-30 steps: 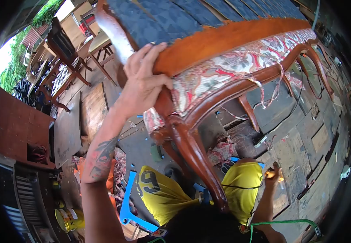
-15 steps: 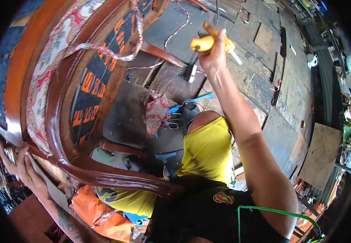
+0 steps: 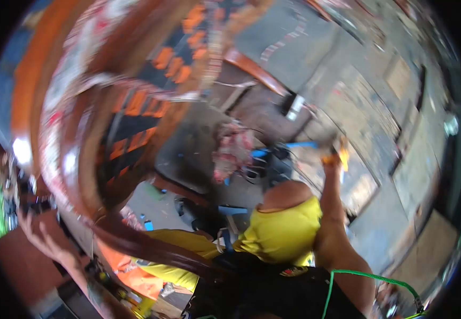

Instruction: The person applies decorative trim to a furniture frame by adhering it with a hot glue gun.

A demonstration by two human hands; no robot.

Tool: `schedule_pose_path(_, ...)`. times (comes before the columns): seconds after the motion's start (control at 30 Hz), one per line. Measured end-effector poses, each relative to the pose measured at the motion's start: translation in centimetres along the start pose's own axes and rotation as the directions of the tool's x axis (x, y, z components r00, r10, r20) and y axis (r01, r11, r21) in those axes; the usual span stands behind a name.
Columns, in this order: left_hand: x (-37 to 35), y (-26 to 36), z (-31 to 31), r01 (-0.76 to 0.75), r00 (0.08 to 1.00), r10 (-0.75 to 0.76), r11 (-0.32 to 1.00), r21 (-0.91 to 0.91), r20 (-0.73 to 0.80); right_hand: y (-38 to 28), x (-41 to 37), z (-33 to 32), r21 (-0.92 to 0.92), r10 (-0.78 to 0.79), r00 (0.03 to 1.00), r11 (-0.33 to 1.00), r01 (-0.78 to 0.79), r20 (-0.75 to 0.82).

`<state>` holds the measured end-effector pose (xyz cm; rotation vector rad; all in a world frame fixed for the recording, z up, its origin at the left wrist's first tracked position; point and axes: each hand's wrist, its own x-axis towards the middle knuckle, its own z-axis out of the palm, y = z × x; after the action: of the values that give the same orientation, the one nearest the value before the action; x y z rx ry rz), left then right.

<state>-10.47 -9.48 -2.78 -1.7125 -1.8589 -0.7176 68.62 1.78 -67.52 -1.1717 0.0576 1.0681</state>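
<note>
My right hand is closed around a yellow glue gun, low over the floor beyond my right knee; both are blurred. At the lower left my left hand is open with its fingers spread, holding nothing. It is beside a varnished wooden chair frame whose curved arm crosses in front of me. Along the frame runs patterned red and white fabric, with a braided trim cord hanging loose across it. Black and orange webbing shows inside the frame.
A crumpled patterned cloth lies on the board-covered floor. Near it are a blue strip-like thing and a black-and-white block. Orange material lies under the chair arm. A green cord crosses the lower right.
My right hand has come down and closer with the glue gun. My left hand has moved down, away from the chair's edge. The view has shifted and blurred.
</note>
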Motion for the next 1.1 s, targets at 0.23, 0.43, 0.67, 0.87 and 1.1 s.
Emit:
schedule_pose_path(0.23,2.8,3.3,2.2,0.014,1.000,-0.018,0.986,-0.169,-0.021,-2.1,-5.2,5.1,-0.872,0.147,0.969,0.479,0.103,0.196)
schedule_pose_path(0.43,6.2,3.3,3.4,-0.162,0.986,0.166,0.978,-0.129,0.025,-14.4,-23.6,32.0,-0.457,-0.305,0.748,0.637,0.621,0.590)
schedule_pose_path(0.67,9.0,3.0,5.1,-0.351,0.923,0.380,0.896,-0.273,0.060,-16.4,-54.0,51.3,-0.213,0.064,0.211,0.510,0.833,0.975)
schedule_pose_path(0.87,9.4,2.4,6.3,-0.448,0.884,0.468,0.858,-0.249,0.021,-9.9,-61.7,55.4,0.041,0.060,-0.059,0.270,0.962,0.996)
schedule_pose_path(1.1,10.1,1.9,7.3,-0.506,0.858,0.510,0.821,-0.264,-0.062,-8.5,-63.4,56.1,-0.033,0.066,0.029,0.058,0.998,0.997)
